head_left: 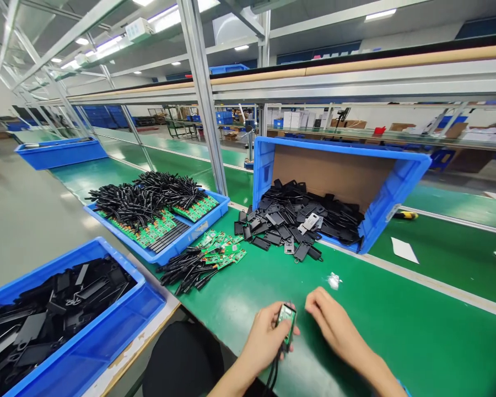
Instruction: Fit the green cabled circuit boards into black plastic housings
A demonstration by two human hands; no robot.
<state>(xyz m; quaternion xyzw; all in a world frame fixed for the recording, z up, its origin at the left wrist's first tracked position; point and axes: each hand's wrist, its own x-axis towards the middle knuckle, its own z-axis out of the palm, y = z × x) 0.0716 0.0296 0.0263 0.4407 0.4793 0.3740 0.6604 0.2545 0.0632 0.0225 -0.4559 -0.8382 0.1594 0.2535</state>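
- Head cam, the only view: the person's left hand [268, 331], lower middle of the frame, has a snug grip on a small green circuit board [287, 316], thumb across it, and it seems to be sitting in a black housing. Black cables [274, 370] trail down toward the bottom edge.
- Right hand [328, 320] is just right of it, not touching the board, fingers curled in tight. Can't tell if there's anything tiny pinched in there, tbh.
- Step in hand, my read: handwork on that one board while the left hand plays vise. The next move probably calls for careful fingertips from the right and no tugging on the cables.
- Around it: little whitish bits [334, 280] above the right hand, loose boards [227, 251] left of center, and black shells [275, 219] spilling from a tipped blue crate [342, 144] toward mid-frame. A blue tray [198, 234] of wired boards sits center left.
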